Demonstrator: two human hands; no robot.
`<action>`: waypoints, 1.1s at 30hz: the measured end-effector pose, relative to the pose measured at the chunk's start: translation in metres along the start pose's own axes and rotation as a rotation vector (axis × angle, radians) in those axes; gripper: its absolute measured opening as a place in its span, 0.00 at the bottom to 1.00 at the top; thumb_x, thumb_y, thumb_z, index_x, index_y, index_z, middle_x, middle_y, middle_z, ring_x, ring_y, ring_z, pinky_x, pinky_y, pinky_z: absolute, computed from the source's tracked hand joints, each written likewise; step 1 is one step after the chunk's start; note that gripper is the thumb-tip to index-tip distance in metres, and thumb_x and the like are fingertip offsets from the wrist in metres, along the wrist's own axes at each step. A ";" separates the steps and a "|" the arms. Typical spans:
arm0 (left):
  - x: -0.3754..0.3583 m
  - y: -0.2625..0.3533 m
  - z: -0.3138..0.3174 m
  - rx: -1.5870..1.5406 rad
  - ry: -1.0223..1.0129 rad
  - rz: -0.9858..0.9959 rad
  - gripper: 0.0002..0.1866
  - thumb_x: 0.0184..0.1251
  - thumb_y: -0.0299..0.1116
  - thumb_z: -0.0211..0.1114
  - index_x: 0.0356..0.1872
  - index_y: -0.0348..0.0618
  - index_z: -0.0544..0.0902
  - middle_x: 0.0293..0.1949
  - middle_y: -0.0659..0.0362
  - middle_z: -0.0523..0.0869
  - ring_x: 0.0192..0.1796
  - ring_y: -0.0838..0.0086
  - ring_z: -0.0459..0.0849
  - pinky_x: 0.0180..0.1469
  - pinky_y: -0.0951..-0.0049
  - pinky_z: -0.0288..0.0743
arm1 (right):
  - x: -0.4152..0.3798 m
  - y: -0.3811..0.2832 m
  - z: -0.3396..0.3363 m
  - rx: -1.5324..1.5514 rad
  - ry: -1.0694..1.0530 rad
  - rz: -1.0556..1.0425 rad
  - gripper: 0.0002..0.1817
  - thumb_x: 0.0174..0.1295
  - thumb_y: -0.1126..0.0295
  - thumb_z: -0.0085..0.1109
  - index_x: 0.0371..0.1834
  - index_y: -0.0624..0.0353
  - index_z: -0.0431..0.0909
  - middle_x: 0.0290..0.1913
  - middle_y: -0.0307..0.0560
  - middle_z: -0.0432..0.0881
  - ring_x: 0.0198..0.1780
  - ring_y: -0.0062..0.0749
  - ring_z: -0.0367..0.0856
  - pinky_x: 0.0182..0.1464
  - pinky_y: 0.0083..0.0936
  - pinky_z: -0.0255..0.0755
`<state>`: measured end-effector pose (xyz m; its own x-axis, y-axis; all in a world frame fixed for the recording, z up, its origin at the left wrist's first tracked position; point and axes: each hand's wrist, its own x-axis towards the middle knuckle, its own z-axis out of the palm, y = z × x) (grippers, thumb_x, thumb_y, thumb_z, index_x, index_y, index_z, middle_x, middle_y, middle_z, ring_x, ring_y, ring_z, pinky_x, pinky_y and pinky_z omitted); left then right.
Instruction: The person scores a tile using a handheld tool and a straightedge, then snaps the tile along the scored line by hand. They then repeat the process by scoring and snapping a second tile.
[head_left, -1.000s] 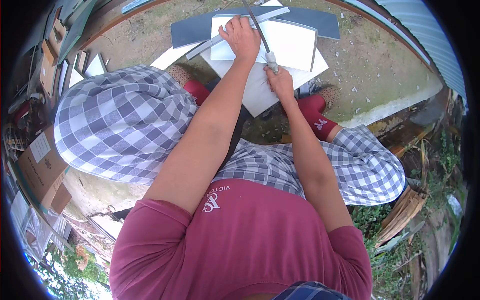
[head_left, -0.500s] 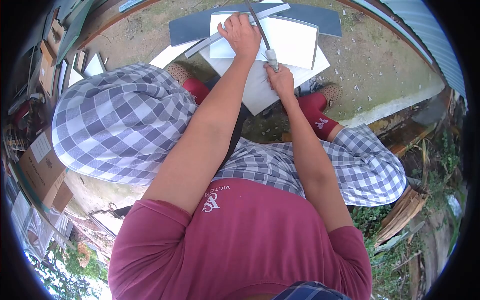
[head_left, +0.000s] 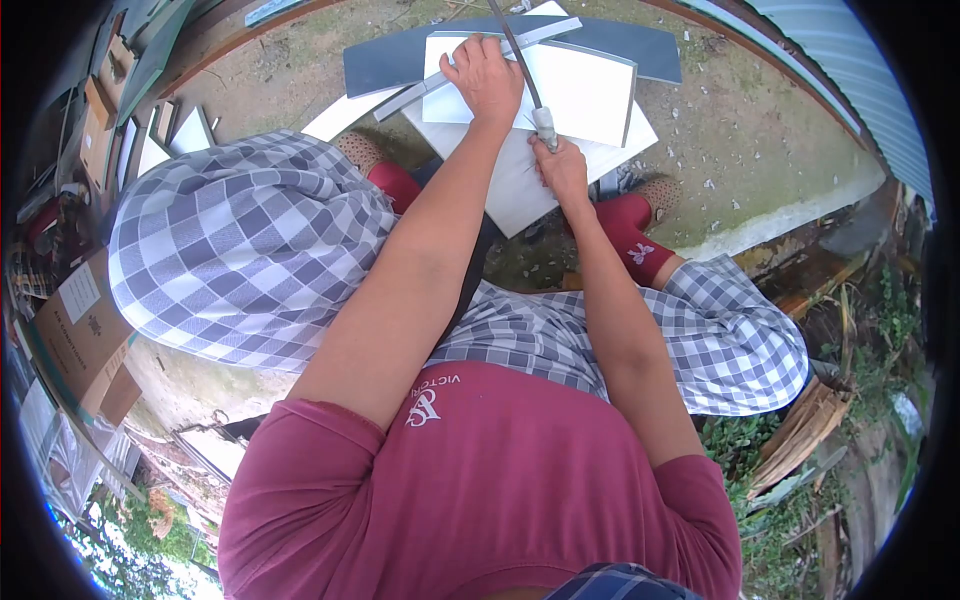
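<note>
My left hand is closed over a long grey metal bar, holding it slantwise across a white panel. In my right hand is a long, thin dark tool with a pale wrapped handle. Its shaft points away from me and crosses over the bar just right of my left fingers. Under the white panel lie a curved dark grey board and a pale square board. The tool's far end runs out of the top of the view.
My feet in red socks and patterned shoes stand either side of the boards. Offcuts and planks lean at the left, above a cardboard box. A corrugated sheet borders the right, with split wood and plants below.
The whole view has shifted slightly downward around the boards. Both hands keep nearly the same place on the bar and the tool.
</note>
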<state>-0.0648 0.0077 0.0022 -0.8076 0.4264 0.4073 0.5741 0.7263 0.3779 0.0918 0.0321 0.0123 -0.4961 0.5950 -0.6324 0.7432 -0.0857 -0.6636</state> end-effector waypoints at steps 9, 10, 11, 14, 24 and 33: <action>0.001 0.000 0.001 0.016 -0.001 -0.001 0.18 0.47 0.32 0.66 0.42 0.44 0.78 0.51 0.56 0.78 0.54 0.61 0.72 0.65 0.46 0.51 | -0.001 -0.002 0.000 0.000 0.012 -0.022 0.18 0.64 0.55 0.57 0.33 0.61 0.82 0.16 0.40 0.76 0.15 0.23 0.73 0.22 0.26 0.69; 0.001 0.000 0.001 0.017 -0.001 -0.003 0.17 0.47 0.32 0.66 0.42 0.44 0.78 0.51 0.56 0.78 0.54 0.60 0.72 0.65 0.46 0.51 | -0.002 -0.003 -0.001 -0.004 0.004 -0.013 0.20 0.63 0.52 0.58 0.33 0.61 0.82 0.17 0.42 0.78 0.17 0.27 0.76 0.25 0.28 0.71; 0.001 0.000 0.001 0.017 -0.003 -0.002 0.17 0.47 0.32 0.66 0.42 0.44 0.78 0.51 0.56 0.78 0.54 0.60 0.72 0.65 0.46 0.51 | -0.003 -0.004 -0.002 -0.007 -0.002 -0.005 0.21 0.61 0.50 0.58 0.33 0.61 0.82 0.18 0.45 0.80 0.19 0.31 0.79 0.28 0.31 0.73; 0.002 0.001 0.002 0.019 0.014 0.006 0.16 0.47 0.31 0.65 0.41 0.43 0.78 0.50 0.56 0.78 0.53 0.60 0.73 0.64 0.46 0.51 | -0.003 -0.006 -0.003 -0.023 -0.011 -0.004 0.21 0.61 0.51 0.58 0.33 0.61 0.82 0.18 0.44 0.80 0.19 0.31 0.79 0.28 0.30 0.73; 0.004 0.008 -0.010 0.048 -0.037 -0.025 0.12 0.51 0.30 0.63 0.38 0.41 0.78 0.45 0.51 0.79 0.52 0.55 0.75 0.64 0.47 0.57 | -0.001 -0.003 -0.003 -0.032 -0.017 -0.002 0.21 0.61 0.50 0.58 0.35 0.61 0.82 0.18 0.44 0.80 0.21 0.31 0.80 0.29 0.31 0.74; 0.001 -0.003 0.012 0.055 0.101 0.047 0.14 0.47 0.30 0.64 0.38 0.43 0.78 0.48 0.57 0.79 0.52 0.60 0.73 0.64 0.47 0.51 | -0.001 -0.002 -0.002 0.013 -0.014 0.016 0.21 0.61 0.51 0.58 0.32 0.62 0.81 0.18 0.44 0.80 0.19 0.30 0.79 0.28 0.30 0.73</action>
<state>-0.0688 0.0120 -0.0087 -0.7610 0.4063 0.5058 0.6002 0.7369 0.3112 0.0917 0.0333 0.0149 -0.4903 0.5824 -0.6484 0.7455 -0.1052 -0.6582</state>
